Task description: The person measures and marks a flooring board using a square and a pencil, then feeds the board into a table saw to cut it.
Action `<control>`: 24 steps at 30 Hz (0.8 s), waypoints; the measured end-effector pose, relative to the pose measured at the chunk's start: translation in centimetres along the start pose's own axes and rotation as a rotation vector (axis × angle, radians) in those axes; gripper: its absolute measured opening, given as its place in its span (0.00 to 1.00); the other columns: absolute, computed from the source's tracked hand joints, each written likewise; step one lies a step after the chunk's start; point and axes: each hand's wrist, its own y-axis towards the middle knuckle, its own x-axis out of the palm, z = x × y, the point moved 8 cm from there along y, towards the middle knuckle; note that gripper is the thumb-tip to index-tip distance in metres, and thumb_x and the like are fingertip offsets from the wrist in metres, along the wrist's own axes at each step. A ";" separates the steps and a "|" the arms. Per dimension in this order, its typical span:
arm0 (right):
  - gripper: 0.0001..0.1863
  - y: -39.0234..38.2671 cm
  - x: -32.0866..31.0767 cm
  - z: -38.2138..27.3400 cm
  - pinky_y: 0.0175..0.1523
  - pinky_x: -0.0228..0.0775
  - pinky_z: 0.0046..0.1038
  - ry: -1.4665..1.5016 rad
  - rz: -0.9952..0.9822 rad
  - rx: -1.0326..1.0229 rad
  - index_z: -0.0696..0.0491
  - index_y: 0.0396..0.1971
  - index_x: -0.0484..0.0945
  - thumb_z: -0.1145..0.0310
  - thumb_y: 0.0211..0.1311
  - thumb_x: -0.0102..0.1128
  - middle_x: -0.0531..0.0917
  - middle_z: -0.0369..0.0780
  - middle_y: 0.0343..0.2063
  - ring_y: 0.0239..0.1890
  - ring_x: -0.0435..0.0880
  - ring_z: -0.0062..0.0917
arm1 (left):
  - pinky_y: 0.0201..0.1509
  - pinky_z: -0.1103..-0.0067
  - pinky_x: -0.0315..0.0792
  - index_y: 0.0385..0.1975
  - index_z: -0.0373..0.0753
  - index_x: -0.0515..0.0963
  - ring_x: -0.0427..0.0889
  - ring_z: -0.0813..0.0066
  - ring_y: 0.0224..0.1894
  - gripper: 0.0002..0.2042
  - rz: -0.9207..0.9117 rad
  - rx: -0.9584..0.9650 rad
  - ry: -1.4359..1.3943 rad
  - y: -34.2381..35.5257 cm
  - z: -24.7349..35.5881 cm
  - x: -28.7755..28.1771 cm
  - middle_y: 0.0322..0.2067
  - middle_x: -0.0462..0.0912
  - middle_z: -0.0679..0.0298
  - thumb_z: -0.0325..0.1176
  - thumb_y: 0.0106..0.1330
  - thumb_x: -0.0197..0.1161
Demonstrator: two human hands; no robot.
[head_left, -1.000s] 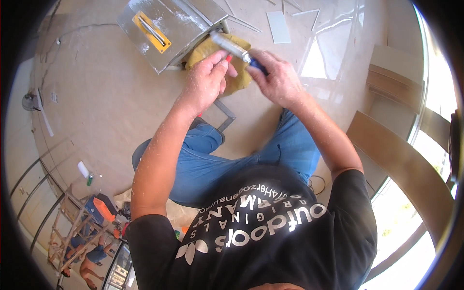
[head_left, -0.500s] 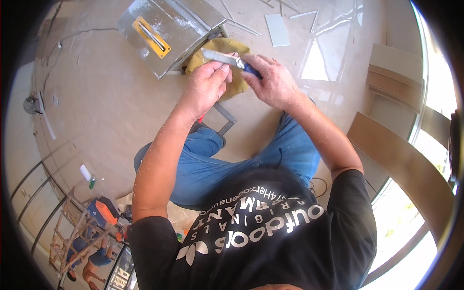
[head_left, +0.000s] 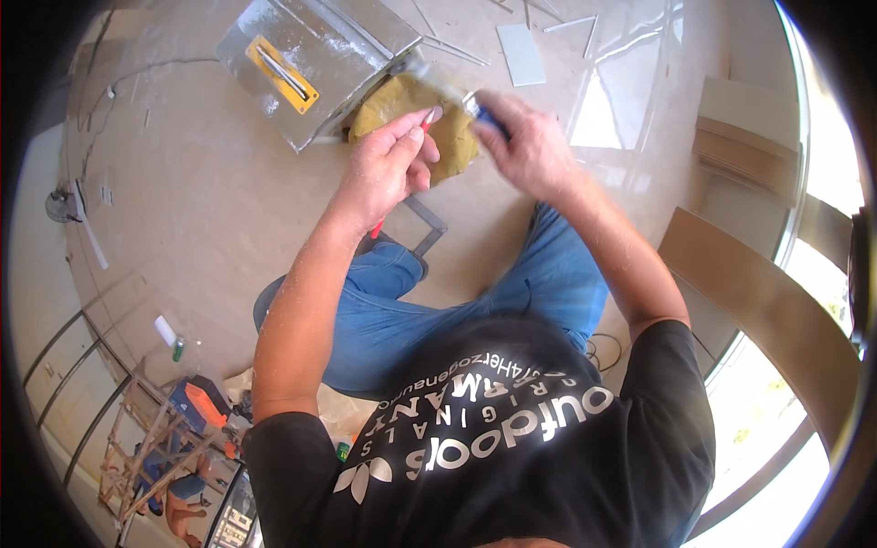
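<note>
My left hand (head_left: 395,157) is closed round a thin red pencil (head_left: 427,120). The pencil's pale tip stands out past the thumb and forefinger, and its red end shows below the wrist. My right hand (head_left: 532,144) grips the blue handle of a knife (head_left: 491,119), whose blade is smeared by motion and points up and left, apart from the pencil. Below both hands lies a round, yellow-olive cloth-like thing (head_left: 454,151); I cannot make out its kind.
A dusty grey metal box (head_left: 338,68) bears a yellow plate-shaped tool (head_left: 283,75). A pale panel (head_left: 521,55) and thin strips lie beyond it. Brown boards (head_left: 749,269) lean at the right. Two people (head_left: 178,507) are by a wooden frame (head_left: 137,457) at the lower left.
My right hand has moved slightly right, and the knife blade has come off the pencil, up and away. The pencil tip now shows above my left fingers.
</note>
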 end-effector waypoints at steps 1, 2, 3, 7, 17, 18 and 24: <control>0.18 -0.9 0.7 -1.5 0.46 0.79 0.44 0.047 -0.044 -0.063 0.50 0.54 0.78 0.59 0.68 0.62 0.85 0.49 0.42 0.42 0.85 0.49 | 0.22 0.89 0.61 0.66 0.39 0.73 0.74 0.89 0.25 0.19 0.015 -0.013 0.000 -0.2 -0.6 -0.2 0.36 0.78 0.72 0.38 0.81 0.49; 0.19 -1.2 1.6 -2.3 0.46 0.79 0.43 -0.050 -0.126 -0.057 0.50 0.55 0.78 0.60 0.67 0.62 0.85 0.49 0.42 0.42 0.85 0.49 | 0.22 0.89 0.61 0.66 0.39 0.73 0.74 0.89 0.25 0.19 0.014 -0.021 -0.004 -0.4 -1.0 -0.2 0.36 0.78 0.72 0.38 0.81 0.49; 0.19 -1.1 1.6 -2.3 0.46 0.79 0.43 -0.052 -0.123 -0.061 0.50 0.55 0.78 0.60 0.67 0.62 0.85 0.49 0.42 0.42 0.85 0.49 | 0.22 0.89 0.61 0.66 0.39 0.73 0.74 0.89 0.25 0.19 0.004 0.008 0.010 -0.3 -0.5 -0.2 0.36 0.79 0.71 0.38 0.82 0.49; 0.18 0.3 0.0 0.9 0.45 0.79 0.43 -0.058 0.044 0.111 0.51 0.55 0.77 0.62 0.68 0.61 0.85 0.49 0.42 0.42 0.85 0.48 | 0.22 0.89 0.61 0.66 0.39 0.73 0.75 0.88 0.25 0.19 -0.010 0.003 0.024 -0.4 0.8 0.6 0.36 0.79 0.70 0.37 0.82 0.48; 0.20 -0.8 1.9 -2.1 0.46 0.79 0.44 -0.036 -0.114 -0.067 0.51 0.55 0.77 0.62 0.66 0.63 0.85 0.49 0.44 0.43 0.84 0.49 | 0.22 0.89 0.64 0.66 0.38 0.73 0.75 0.88 0.25 0.19 -0.024 0.046 0.070 -0.5 0.6 -0.3 0.36 0.80 0.69 0.38 0.82 0.48; 0.19 0.2 1.0 -0.5 0.46 0.79 0.44 -0.025 -0.038 0.008 0.52 0.55 0.77 0.62 0.66 0.63 0.85 0.49 0.44 0.42 0.84 0.49 | 0.22 0.89 0.64 0.66 0.38 0.73 0.75 0.88 0.25 0.19 -0.012 0.021 0.059 -0.6 1.0 -0.1 0.36 0.80 0.69 0.37 0.82 0.48; 0.21 -1.1 1.6 -2.6 0.46 0.79 0.43 -0.024 -0.164 -0.050 0.51 0.57 0.77 0.61 0.67 0.63 0.85 0.48 0.43 0.44 0.84 0.50 | 0.22 0.89 0.63 0.66 0.39 0.73 0.74 0.88 0.23 0.19 0.030 0.020 0.150 -0.4 -0.2 -0.5 0.36 0.81 0.69 0.37 0.82 0.48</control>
